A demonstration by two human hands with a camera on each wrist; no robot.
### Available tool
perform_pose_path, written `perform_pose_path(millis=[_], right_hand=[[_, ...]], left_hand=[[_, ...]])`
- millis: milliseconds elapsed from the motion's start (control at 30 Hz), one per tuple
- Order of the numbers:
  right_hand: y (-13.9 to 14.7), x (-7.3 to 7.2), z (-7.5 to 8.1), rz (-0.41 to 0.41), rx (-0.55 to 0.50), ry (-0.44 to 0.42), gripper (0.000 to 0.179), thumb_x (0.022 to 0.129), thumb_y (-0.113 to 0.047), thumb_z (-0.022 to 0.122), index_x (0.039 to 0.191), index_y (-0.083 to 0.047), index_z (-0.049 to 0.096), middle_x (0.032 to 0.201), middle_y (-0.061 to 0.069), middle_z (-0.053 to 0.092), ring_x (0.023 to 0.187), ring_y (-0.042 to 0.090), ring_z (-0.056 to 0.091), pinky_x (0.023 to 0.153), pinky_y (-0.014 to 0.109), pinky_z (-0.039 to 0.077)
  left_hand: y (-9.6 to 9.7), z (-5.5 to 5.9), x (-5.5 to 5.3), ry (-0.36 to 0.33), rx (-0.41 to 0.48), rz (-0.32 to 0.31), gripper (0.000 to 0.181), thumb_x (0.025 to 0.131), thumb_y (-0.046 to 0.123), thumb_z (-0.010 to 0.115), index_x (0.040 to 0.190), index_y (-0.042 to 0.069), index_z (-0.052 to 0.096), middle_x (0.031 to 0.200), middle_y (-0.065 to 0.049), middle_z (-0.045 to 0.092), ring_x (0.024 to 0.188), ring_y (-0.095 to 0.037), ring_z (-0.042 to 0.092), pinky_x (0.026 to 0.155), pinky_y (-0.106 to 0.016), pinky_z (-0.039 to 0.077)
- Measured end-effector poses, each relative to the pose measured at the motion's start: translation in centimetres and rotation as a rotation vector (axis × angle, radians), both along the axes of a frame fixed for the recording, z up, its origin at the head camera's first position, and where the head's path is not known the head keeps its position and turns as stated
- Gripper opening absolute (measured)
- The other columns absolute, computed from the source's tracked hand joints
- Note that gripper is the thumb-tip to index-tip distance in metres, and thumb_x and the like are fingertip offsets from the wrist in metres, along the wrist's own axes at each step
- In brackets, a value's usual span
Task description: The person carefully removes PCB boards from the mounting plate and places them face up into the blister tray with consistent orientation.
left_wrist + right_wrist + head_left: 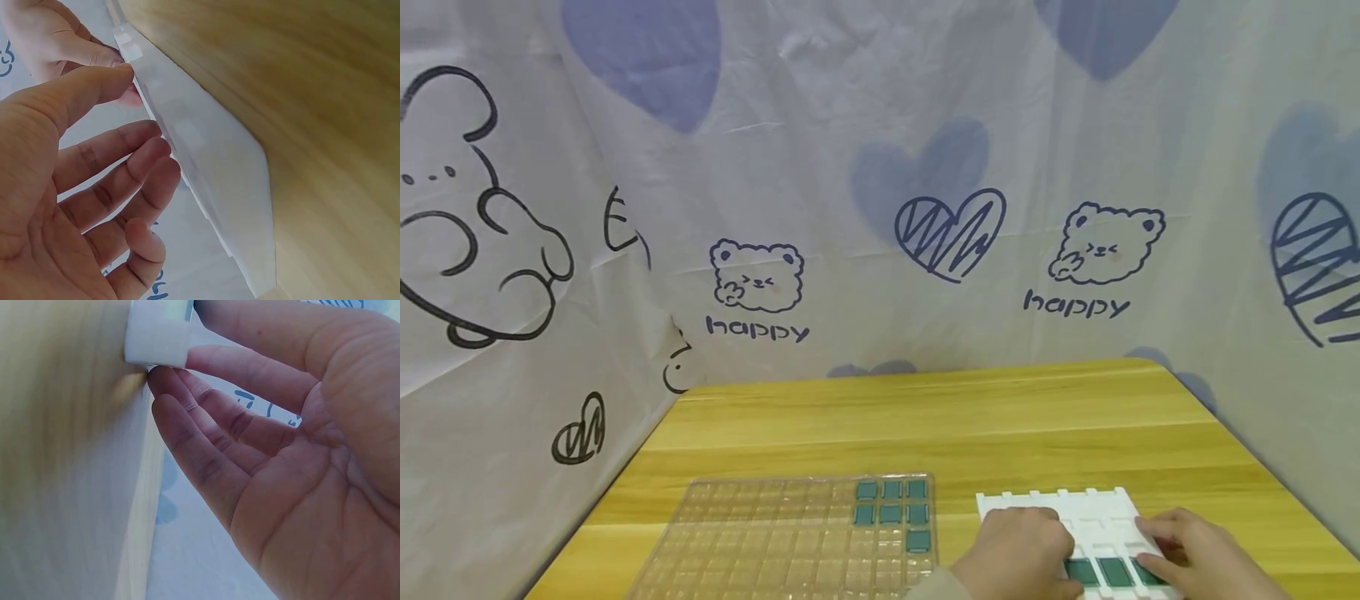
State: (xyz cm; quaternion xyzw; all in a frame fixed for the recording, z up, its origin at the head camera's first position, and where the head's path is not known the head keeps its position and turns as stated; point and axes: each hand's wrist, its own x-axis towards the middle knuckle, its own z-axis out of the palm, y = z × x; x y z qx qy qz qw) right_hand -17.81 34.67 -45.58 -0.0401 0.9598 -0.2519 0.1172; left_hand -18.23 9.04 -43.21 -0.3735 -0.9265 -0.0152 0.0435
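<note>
A white slotted tray lies on the table in front of me, with a row of dark green tiles along its near side. My left hand is over the tray's left part; its thumb tip touches beside the leftmost visible tile. In the left wrist view, that hand's fingers are loosely bent with their tips at the tray's upper face. My right hand holds the tray's right edge, thumb over the right end of the tile row. The left hand hides the tray's near left part.
Left of the white tray lies a clear plastic tray with many compartments; several green tiles sit in its far right corner. Both rest on a wood-grain table. A printed white cloth hangs around the table's back and sides.
</note>
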Motion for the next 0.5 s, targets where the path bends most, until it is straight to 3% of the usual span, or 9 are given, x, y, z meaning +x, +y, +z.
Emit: perform_pose_path(millis=[233,500], right_hand=[[-0.1,0.1,0.3,-0.016,0.006,-0.019,0.062,0.096,-0.026,0.08,0.139,0.014,0.061,0.118,0.015,0.069,0.102,0.026,0.069,0.089,0.049,0.062],[-0.1,0.1,0.2,-0.014,0.018,-0.018,0.063,0.095,-0.027,0.081,0.139,0.014,0.061,0.118,0.015,0.069,0.102,0.026,0.068,0.089,0.049,0.062]], left_hand=[[1.1,-0.1,0.4,0.022,-0.058,0.035,0.031,0.089,0.06,0.08,0.072,0.036,0.069,0.075,0.021,0.054,0.065,0.003,0.05,0.049,-0.026,0.039],[1.3,-0.3,0.5,0.058,-0.027,0.064,0.034,0.085,0.057,0.083,0.068,0.035,0.065,0.073,0.019,0.053,0.064,0.001,0.05,0.049,-0.027,0.037]])
